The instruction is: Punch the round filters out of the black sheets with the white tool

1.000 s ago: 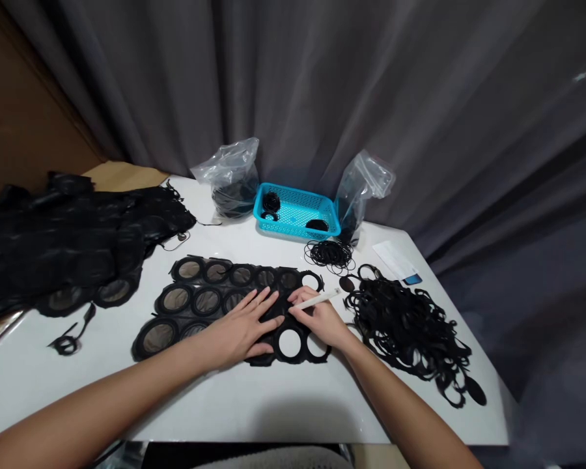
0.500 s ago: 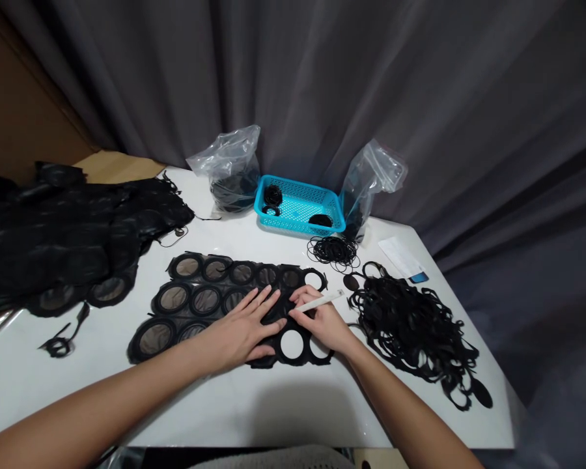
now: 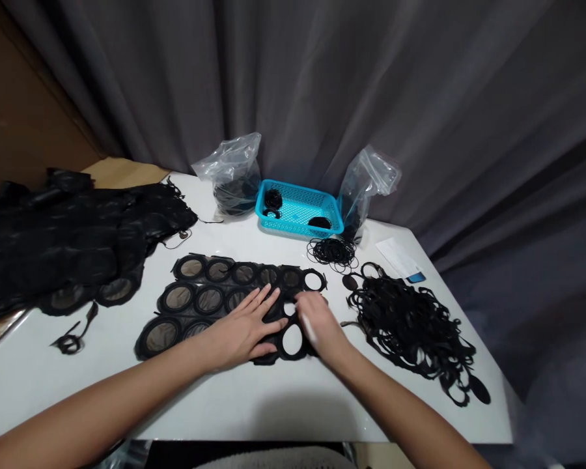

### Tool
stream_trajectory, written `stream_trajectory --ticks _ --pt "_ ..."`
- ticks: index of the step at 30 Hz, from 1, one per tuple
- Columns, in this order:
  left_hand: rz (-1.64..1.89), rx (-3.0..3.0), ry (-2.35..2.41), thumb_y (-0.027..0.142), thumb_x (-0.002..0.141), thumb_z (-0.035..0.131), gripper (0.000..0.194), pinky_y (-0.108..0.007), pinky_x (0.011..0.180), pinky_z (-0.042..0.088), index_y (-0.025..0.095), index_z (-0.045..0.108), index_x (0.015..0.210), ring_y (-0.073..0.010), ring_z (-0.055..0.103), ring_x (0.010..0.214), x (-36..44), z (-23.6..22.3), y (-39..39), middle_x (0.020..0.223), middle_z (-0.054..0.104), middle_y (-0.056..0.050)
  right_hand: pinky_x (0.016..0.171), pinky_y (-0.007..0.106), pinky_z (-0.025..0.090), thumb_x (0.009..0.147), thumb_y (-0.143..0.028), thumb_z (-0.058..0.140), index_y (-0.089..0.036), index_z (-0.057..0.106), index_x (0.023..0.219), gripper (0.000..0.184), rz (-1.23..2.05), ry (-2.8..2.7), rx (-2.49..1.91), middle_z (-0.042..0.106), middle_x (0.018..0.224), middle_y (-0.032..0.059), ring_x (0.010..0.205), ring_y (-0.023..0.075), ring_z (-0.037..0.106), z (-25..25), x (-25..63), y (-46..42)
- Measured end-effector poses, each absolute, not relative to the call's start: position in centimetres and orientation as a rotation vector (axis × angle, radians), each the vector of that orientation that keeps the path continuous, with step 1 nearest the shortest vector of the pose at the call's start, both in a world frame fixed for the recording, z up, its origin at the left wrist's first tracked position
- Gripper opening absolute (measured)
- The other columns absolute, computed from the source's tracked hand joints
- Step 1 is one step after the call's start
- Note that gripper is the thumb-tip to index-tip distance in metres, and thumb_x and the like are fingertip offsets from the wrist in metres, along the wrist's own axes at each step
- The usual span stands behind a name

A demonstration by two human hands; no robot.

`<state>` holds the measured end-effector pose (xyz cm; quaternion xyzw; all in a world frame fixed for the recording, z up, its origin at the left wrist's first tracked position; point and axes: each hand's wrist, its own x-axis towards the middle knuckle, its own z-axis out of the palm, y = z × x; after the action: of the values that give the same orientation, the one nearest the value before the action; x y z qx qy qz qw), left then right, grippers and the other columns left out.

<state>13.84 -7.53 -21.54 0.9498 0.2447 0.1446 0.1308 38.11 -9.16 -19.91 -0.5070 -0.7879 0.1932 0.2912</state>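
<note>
A black sheet of joined rings (image 3: 209, 299) lies flat on the white table. Several rings at its left carry thin dark film; some at the right are open holes with white showing through. My left hand (image 3: 244, 329) rests on the sheet, fingers spread, pressing it down. Just right of it, my right hand (image 3: 322, 326) is closed around what looks like a slim white craft knife (image 3: 310, 329), beside a ring with a white opening (image 3: 289, 309). The knife's tip is hidden beneath my fingers, and motion blurs this hand.
Tangled black strips (image 3: 415, 326) are heaped at the right. Further back stand a blue basket (image 3: 300, 228), two clear plastic bags (image 3: 234, 163) and a pile of thin black rings (image 3: 332, 253). Stacked black sheets (image 3: 68, 234) cover the left side. A grey curtain (image 3: 293, 85) hangs behind.
My right hand has turned and shifted slightly right, swinging the white knife from pointing right to more upright. A white opening now shows between my hands. My left hand stays put.
</note>
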Motion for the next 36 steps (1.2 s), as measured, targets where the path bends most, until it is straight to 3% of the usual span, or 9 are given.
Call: stream_trajectory --ticks 3,6,10,12,19,36 --pt "0.379 2.743 0.711 0.042 0.093 0.066 0.054 -0.055 0.119 0.02 0.029 0.05 0.144 -0.0404 0.012 0.15 13.6 -21.1 -7.5 0.167 0.007 -0.011 0.075 0.034 0.045 0.096 -0.033 0.046 -0.022 0.058 0.084 0.02 0.583 -1.729 -1.584 0.064 0.08 0.0051 0.077 0.0232 0.058 -19.7 41.5 -6.4" --pt "0.364 2.72 0.7 0.046 0.093 0.065 0.052 -0.057 0.118 0.023 0.03 0.053 0.141 -0.0414 0.016 0.149 13.5 -20.3 -7.2 0.166 0.015 -0.012 0.071 0.031 0.043 0.091 -0.045 0.053 -0.022 0.053 0.075 0.028 0.653 -1.471 -1.648 0.064 0.075 0.0023 0.073 0.0211 0.058 -18.8 44.1 -3.7" --pt "0.396 2.735 0.745 0.051 0.096 0.059 0.046 -0.056 0.116 0.027 0.027 0.057 0.135 -0.0359 0.032 0.146 14.2 -19.3 -5.9 0.155 0.04 -0.014 0.074 0.031 0.044 0.092 -0.044 0.052 -0.022 0.057 0.081 0.026 0.731 -1.541 -1.549 0.067 0.082 0.003 0.078 0.021 0.059 -18.1 42.7 -2.2" --pt "0.442 2.772 0.83 0.048 0.098 0.057 0.047 -0.055 0.116 0.029 0.021 0.054 0.136 -0.034 0.037 0.143 14.8 -19.4 -5.2 0.152 0.044 -0.018 0.077 0.032 0.044 0.094 -0.039 0.049 -0.022 0.059 0.084 0.021 0.762 -1.729 -1.45 0.067 0.087 0.0031 0.082 0.0206 0.06 -18.3 40.9 -2.1" --pt "0.435 2.807 0.98 0.045 0.097 0.059 0.054 -0.058 0.116 0.026 0.019 0.048 0.143 -0.0362 0.029 0.147 15.5 -21.6 -4.7 0.156 0.037 -0.019 0.088 0.035 0.044 0.095 -0.026 0.05 -0.022 0.053 0.078 0.017 0.864 -2.014 -1.239 0.062 0.097 0.0039 0.095 0.0196 0.059 -19.6 38.3 -2.4" --pt "0.466 2.779 0.961 0.046 0.098 0.056 0.056 -0.057 0.118 0.022 0.02 0.044 0.146 -0.0355 0.023 0.149 15.5 -22.3 -4.7 0.159 0.032 -0.018 0.092 0.035 0.042 0.093 -0.026 0.056 -0.022 0.051 0.074 0.02 0.948 -1.949 -1.27 0.059 0.102 0.0033 0.097 0.019 0.058 -19.7 38.5 -2.4"
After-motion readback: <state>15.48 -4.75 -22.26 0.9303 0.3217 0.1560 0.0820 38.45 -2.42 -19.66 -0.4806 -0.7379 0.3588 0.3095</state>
